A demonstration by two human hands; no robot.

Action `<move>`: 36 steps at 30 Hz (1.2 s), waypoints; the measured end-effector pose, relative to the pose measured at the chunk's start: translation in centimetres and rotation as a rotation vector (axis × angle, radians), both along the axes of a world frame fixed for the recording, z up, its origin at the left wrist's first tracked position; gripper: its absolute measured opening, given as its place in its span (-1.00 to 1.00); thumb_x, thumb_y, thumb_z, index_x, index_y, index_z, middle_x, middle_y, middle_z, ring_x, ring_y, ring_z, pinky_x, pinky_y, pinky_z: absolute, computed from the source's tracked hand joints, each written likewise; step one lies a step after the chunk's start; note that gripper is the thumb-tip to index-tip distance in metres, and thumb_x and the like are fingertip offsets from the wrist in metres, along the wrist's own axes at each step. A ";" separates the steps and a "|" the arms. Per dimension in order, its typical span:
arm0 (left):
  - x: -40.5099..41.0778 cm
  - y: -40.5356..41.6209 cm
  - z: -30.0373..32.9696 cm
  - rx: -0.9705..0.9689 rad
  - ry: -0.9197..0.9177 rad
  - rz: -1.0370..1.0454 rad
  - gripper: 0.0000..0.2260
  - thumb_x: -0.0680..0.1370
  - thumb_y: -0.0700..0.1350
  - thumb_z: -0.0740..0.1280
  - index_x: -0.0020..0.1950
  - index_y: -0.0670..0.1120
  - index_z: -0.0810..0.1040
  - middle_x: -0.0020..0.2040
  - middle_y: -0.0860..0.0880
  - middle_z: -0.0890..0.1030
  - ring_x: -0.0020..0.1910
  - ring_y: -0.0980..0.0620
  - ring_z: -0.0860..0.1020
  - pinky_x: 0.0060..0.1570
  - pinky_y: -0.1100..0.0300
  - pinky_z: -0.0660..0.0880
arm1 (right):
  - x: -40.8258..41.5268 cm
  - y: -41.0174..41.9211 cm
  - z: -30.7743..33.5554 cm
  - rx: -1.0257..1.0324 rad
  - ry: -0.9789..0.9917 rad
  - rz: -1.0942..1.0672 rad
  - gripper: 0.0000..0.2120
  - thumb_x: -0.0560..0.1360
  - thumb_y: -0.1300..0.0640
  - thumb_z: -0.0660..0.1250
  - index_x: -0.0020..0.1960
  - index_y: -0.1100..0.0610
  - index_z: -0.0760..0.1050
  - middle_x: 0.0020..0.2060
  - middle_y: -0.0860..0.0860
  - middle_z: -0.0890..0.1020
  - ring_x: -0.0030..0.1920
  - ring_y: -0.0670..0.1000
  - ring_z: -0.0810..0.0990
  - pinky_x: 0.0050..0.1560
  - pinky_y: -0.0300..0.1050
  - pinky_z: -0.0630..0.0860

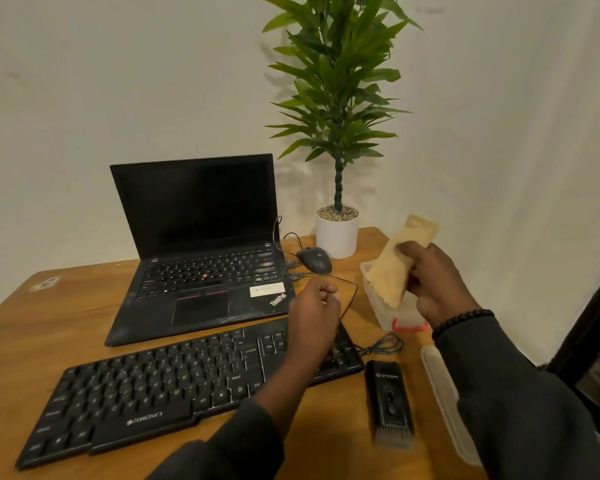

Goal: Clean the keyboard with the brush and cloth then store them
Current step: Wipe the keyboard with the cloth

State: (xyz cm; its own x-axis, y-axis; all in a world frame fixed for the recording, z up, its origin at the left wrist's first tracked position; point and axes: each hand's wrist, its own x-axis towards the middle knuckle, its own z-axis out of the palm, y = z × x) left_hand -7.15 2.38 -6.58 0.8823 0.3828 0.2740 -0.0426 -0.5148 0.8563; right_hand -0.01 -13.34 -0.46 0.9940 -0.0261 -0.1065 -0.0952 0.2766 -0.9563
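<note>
Yellow cloth (397, 265) is pinched in your right grip (433, 282) above the box (392, 315); lower it in, left grip (314, 306) loosely curled, empty

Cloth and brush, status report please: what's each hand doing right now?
Right hand grips cloth above box. Left hand loosely curled, holding nothing, over keyboard. Brush lying on table, untouched.

Bare table (66, 320) left of laptop (201, 251); plant pot (336, 233) crowds far corner.
</note>
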 end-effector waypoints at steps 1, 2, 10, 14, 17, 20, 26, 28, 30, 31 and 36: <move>-1.5 0.7 -0.2 0.044 -0.033 0.012 -0.89 0.62 -0.13 0.29 0.12 0.01 0.53 -0.03 0.09 0.57 -0.17 0.19 0.53 -0.33 0.42 0.37 | -0.8 0.2 0.2 0.121 0.045 0.016 -0.73 0.53 0.17 0.32 0.21 0.16 0.44 0.03 0.14 0.61 0.00 0.14 0.61 -0.07 0.06 0.58; -3.0 1.6 -0.6 0.085 -0.065 0.025 -0.87 0.62 -0.11 0.28 0.15 0.03 0.52 0.00 0.10 0.56 -0.12 0.20 0.53 -0.27 0.44 0.38 | -1.7 0.4 0.4 0.207 0.095 0.035 -0.75 0.54 0.17 0.31 0.19 0.19 0.43 -0.03 0.17 0.62 -0.07 0.15 0.63 -0.13 0.06 0.59; -11.0 6.9 -4.5 0.592 0.094 0.014 -0.31 0.47 0.47 0.10 0.47 0.09 0.27 0.40 0.13 0.34 0.36 0.16 0.27 0.39 0.10 0.29 | -4.8 4.5 -3.0 -0.715 -0.113 0.047 -0.83 0.50 0.20 0.31 0.07 0.23 0.47 -0.04 0.13 0.59 -0.06 0.14 0.57 -0.04 0.03 0.53; -11.1 8.0 -4.7 0.802 0.207 0.018 -0.08 0.38 0.58 0.06 0.57 0.03 0.15 0.55 0.06 0.17 0.51 0.06 0.10 0.51 0.10 0.05 | -5.3 7.2 -4.6 -1.321 -0.288 -0.016 -0.67 0.57 0.16 0.26 0.32 0.14 0.35 0.15 0.17 0.49 0.12 0.18 0.51 0.03 0.02 0.48; -11.2 8.6 -4.7 0.860 0.231 0.038 -0.05 0.36 0.60 0.04 0.57 0.01 0.16 0.55 0.04 0.18 0.52 0.05 0.12 0.51 0.11 0.04 | -5.3 8.8 -6.5 -1.513 -0.396 0.040 -0.66 0.60 0.11 0.23 0.36 0.10 0.37 0.19 0.15 0.46 0.14 0.14 0.50 0.07 -0.02 0.50; -11.4 8.8 -5.0 0.889 0.241 0.039 -0.05 0.38 0.60 -0.02 0.58 0.00 0.14 0.58 0.04 0.13 0.54 0.04 0.08 0.53 0.10 0.01 | -5.8 9.6 -7.8 -1.523 -0.394 0.129 -0.66 0.61 0.03 0.21 0.34 0.12 0.40 0.22 0.13 0.46 0.15 0.11 0.51 0.10 -0.05 0.51; -11.4 8.8 -5.0 0.879 0.257 0.038 -0.05 0.39 0.60 -0.07 0.59 -0.01 0.11 0.59 0.04 0.11 0.55 0.04 0.06 0.55 0.07 -0.02 | -6.6 9.7 -8.0 -1.508 -0.443 0.094 -0.67 0.63 0.05 0.15 0.35 0.12 0.44 0.16 0.11 0.48 0.07 0.09 0.55 0.04 -0.07 0.52; -11.3 8.9 -5.1 0.871 0.254 0.042 -0.05 0.39 0.60 -0.06 0.59 0.00 0.12 0.59 0.04 0.12 0.55 0.04 0.06 0.55 0.07 -0.02 | -7.1 9.5 -7.9 -1.475 -0.468 0.107 -0.66 0.64 0.04 0.15 0.36 0.11 0.44 0.18 0.11 0.49 0.08 0.09 0.56 0.05 -0.08 0.53; -11.3 9.0 -5.1 0.871 0.249 0.042 -0.05 0.38 0.60 -0.06 0.59 0.00 0.12 0.59 0.04 0.12 0.55 0.05 0.07 0.55 0.07 -0.02 | -7.4 9.2 -7.9 -1.445 -0.496 0.118 -0.66 0.64 0.04 0.14 0.36 0.12 0.45 0.18 0.11 0.49 0.07 0.09 0.57 0.06 -0.08 0.53; -11.3 9.0 -5.2 0.868 0.247 0.044 -0.05 0.38 0.60 -0.07 0.59 0.01 0.12 0.59 0.05 0.12 0.55 0.05 0.06 0.55 0.07 -0.02 | -7.6 9.1 -7.8 -1.436 -0.500 0.129 -0.65 0.64 0.03 0.14 0.36 0.12 0.45 0.19 0.11 0.50 0.08 0.09 0.57 0.07 -0.08 0.53; -11.3 9.0 -5.3 0.854 0.246 0.047 -0.05 0.37 0.60 -0.06 0.59 0.01 0.12 0.60 0.04 0.11 0.56 0.05 0.06 0.55 0.07 -0.03 | -8.8 8.5 -7.6 -1.458 -0.483 0.173 -0.67 0.63 0.03 0.14 0.34 0.08 0.45 0.17 0.11 0.49 0.07 0.09 0.57 0.04 -0.09 0.52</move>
State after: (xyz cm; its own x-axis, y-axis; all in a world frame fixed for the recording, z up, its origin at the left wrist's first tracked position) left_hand -18.45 11.41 -11.86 0.9423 0.1716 0.2874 0.1289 -0.9784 0.1617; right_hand -8.77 -4.87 -8.08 0.9269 0.2969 0.2295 0.3606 -0.8738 -0.3261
